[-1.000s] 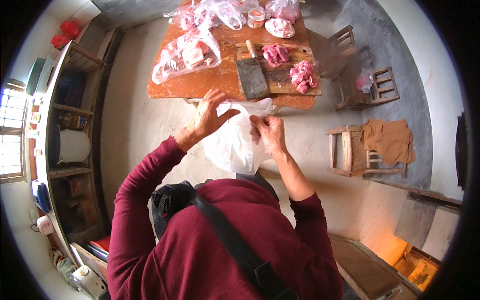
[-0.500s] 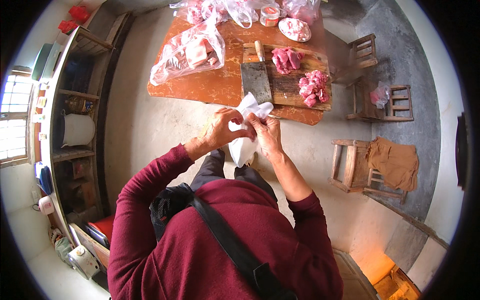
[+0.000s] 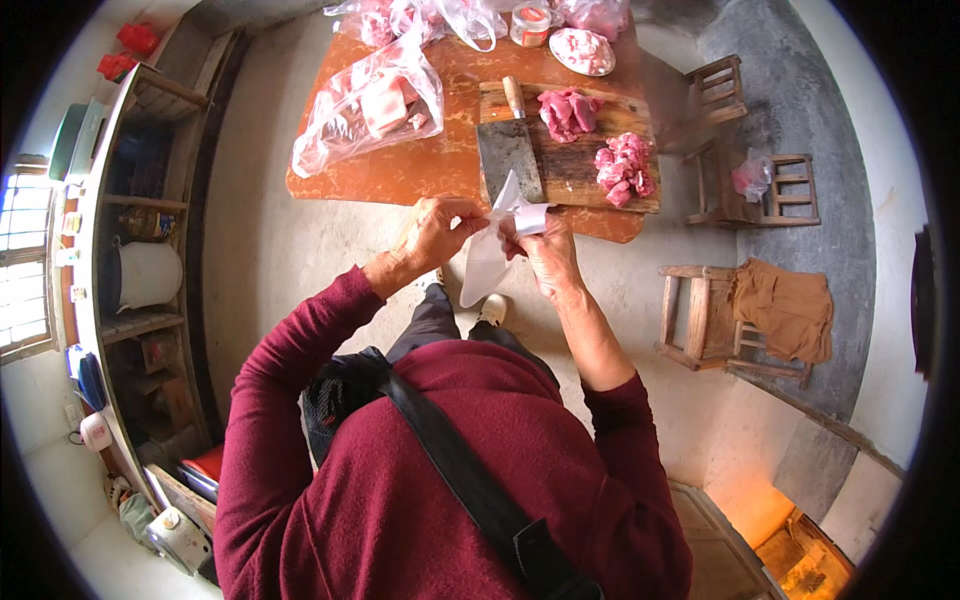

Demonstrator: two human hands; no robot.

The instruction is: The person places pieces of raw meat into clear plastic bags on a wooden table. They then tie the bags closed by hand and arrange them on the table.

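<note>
A white, thin plastic bag (image 3: 484, 270) hangs between my hands, just short of the table's near edge. My left hand (image 3: 436, 232) pinches its left side between thumb and fingertips. On the other side, my right hand (image 3: 554, 262) grips the bag near its top, part of which folds over the fingers. Beyond the bag lies a cleaver (image 3: 508, 158) with a wooden handle, its broad blade across the left edge of a wooden cutting board (image 3: 588, 183). A larger piece of red meat (image 3: 570, 115) and a heap of cut meat (image 3: 625, 170) rest on the board.
The reddish-brown table (image 3: 455, 165) carries a clear bag of pale meat (image 3: 385, 103), a plate of fatty pieces (image 3: 582, 52), a round tub (image 3: 531, 24) and more bags. Wooden chairs (image 3: 695, 315) stand right, one draped with brown cloth (image 3: 783, 310). Shelves (image 3: 145, 328) line the left.
The bag's lower part has spread flatter. My left hand has moved slightly left and up, its fingers closing on the bag's edge. The view has shifted a little.
</note>
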